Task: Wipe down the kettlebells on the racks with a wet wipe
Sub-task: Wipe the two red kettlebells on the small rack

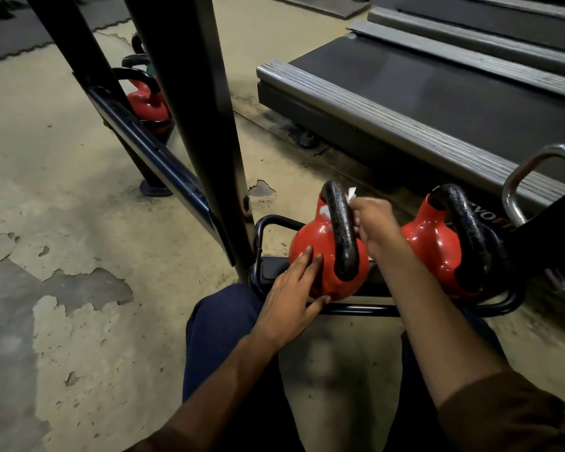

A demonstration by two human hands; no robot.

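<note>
While the right hand (374,223) works: fingers curled, pinching the wet wipe (352,193) against the black handle (340,223).
Left hand (291,298): fingers straight, pressed on the red kettlebell (310,234).
Location: kettlebell on the low rack (356,309).
Technique, advised: wrap wipe round handle; keep bell steadied.

On my feed, a dark brown sleeve (503,415) ends near the right elbow; both forearms run bare to the left grip (287,298) and right grip (375,226). Navy blue trousers (216,331) cover the legs.
</note>
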